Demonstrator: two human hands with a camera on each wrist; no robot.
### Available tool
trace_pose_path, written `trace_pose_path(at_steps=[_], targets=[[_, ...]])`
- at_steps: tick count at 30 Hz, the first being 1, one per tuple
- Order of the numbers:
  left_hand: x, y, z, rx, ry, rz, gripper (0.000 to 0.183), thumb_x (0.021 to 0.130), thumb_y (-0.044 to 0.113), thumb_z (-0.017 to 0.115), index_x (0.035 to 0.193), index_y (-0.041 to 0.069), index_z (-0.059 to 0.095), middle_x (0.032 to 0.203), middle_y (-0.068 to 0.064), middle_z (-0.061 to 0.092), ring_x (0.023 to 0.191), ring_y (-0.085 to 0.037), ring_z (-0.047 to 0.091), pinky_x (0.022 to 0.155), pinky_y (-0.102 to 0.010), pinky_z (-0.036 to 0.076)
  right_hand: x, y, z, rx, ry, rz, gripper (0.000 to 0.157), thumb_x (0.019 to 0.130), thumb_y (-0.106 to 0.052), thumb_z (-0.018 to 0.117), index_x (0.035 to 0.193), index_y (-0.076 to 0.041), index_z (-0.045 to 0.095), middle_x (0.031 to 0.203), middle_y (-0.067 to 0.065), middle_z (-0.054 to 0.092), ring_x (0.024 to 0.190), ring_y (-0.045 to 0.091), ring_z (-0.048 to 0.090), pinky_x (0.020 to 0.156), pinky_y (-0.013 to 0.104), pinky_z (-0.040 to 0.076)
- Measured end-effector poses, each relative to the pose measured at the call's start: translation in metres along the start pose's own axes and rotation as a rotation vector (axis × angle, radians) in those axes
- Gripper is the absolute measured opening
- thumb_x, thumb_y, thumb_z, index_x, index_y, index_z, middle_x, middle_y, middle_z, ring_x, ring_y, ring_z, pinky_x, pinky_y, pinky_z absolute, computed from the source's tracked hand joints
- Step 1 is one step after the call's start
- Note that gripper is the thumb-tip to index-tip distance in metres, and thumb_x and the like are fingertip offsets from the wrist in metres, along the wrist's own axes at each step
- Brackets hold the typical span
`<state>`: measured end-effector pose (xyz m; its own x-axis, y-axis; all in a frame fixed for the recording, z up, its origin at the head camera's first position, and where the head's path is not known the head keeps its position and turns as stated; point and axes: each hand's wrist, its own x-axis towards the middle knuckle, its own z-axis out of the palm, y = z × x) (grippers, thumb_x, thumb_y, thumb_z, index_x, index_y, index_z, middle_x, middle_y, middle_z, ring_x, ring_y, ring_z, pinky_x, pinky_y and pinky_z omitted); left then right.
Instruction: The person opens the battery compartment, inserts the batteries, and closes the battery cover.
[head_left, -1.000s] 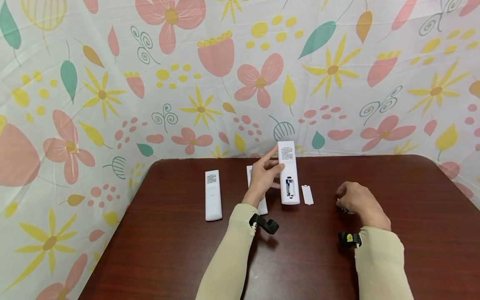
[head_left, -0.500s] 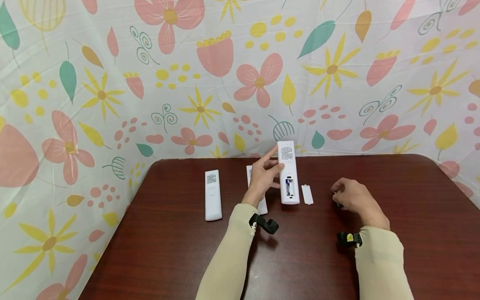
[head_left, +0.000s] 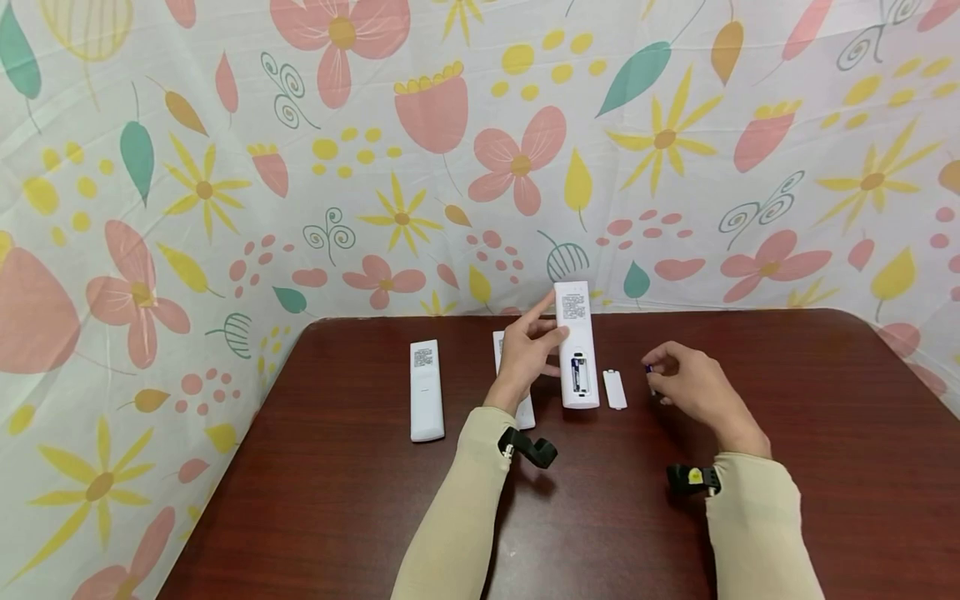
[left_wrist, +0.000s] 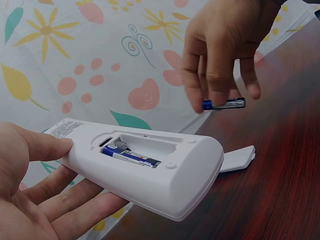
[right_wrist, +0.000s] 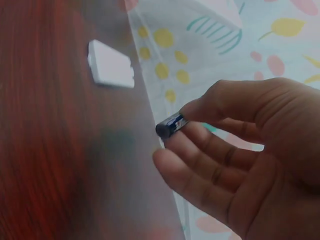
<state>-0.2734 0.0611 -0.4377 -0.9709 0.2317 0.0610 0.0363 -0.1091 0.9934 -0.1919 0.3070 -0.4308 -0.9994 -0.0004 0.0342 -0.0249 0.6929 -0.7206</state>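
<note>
My left hand [head_left: 522, 354] holds a white remote control [head_left: 573, 333] back side up, thumb on top and fingers beneath. Its battery compartment is uncovered, as the left wrist view shows. One blue-and-black battery [left_wrist: 129, 156] lies in it, beside a vacant slot with a spring [left_wrist: 120, 144]. Between thumb and fingers, my right hand [head_left: 696, 387] pinches a second battery [left_wrist: 225, 103], off to the right of the remote and above the table. The white battery cover [head_left: 615, 390] lies on the table between the remote and my right hand.
Another white remote [head_left: 426, 392] lies face down at the left of the dark red wooden table [head_left: 337, 517]. A further white remote [head_left: 527, 412] is partly hidden under my left hand and wrist. A flower-patterned cloth [head_left: 450, 192] hangs behind the table's back edge.
My right hand has lifted the battery from the table and moved left with it, toward the remote. The left hand and its remote have stayed in place.
</note>
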Motion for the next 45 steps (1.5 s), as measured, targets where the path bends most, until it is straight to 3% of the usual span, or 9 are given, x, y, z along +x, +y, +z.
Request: trace_pose_path(at_steps=[10, 20, 27, 45], targets=[[-0.001, 0.000, -0.001, 0.006, -0.001, 0.006, 0.060, 0.103, 0.011, 0.074, 0.152, 0.042, 0.059, 0.115, 0.001, 0.070, 0.087, -0.030, 0.077, 0.058, -0.044, 0.064, 0.004, -0.027, 0.016, 0.104, 0.068, -0.096, 0.025, 0.099, -0.001, 0.071, 0.124, 0.003, 0.067, 0.106, 0.017, 0.069, 0.087, 0.027, 0.069, 0.070, 0.037, 0.064], [0.000, 0.000, -0.001, 0.013, 0.009, 0.001, 0.060, 0.103, 0.012, 0.073, 0.151, 0.045, 0.059, 0.116, 0.001, 0.071, 0.085, -0.027, 0.077, 0.057, -0.042, 0.064, 0.005, -0.047, 0.029, 0.119, 0.147, -0.193, 0.023, 0.098, -0.006, 0.077, 0.121, -0.003, 0.071, 0.108, 0.014, 0.072, 0.091, 0.026, 0.066, 0.069, 0.026, 0.057], [0.000, 0.000, -0.002, 0.020, 0.013, 0.001, 0.059, 0.103, 0.013, 0.074, 0.150, 0.046, 0.060, 0.115, 0.001, 0.071, 0.085, -0.025, 0.076, 0.056, -0.042, 0.064, 0.007, -0.053, 0.038, 0.152, 0.105, -0.172, 0.024, 0.099, -0.006, 0.075, 0.122, -0.004, 0.069, 0.108, 0.013, 0.071, 0.090, 0.026, 0.066, 0.070, 0.028, 0.059], [0.000, 0.002, -0.002, 0.031, 0.015, -0.002, 0.060, 0.103, 0.013, 0.074, 0.152, 0.043, 0.059, 0.115, 0.003, 0.072, 0.087, -0.023, 0.077, 0.058, -0.042, 0.064, 0.007, -0.056, 0.045, 0.105, 0.118, -0.206, 0.017, 0.096, -0.004, 0.077, 0.108, -0.008, 0.065, 0.096, 0.008, 0.067, 0.086, 0.025, 0.062, 0.069, 0.035, 0.053]])
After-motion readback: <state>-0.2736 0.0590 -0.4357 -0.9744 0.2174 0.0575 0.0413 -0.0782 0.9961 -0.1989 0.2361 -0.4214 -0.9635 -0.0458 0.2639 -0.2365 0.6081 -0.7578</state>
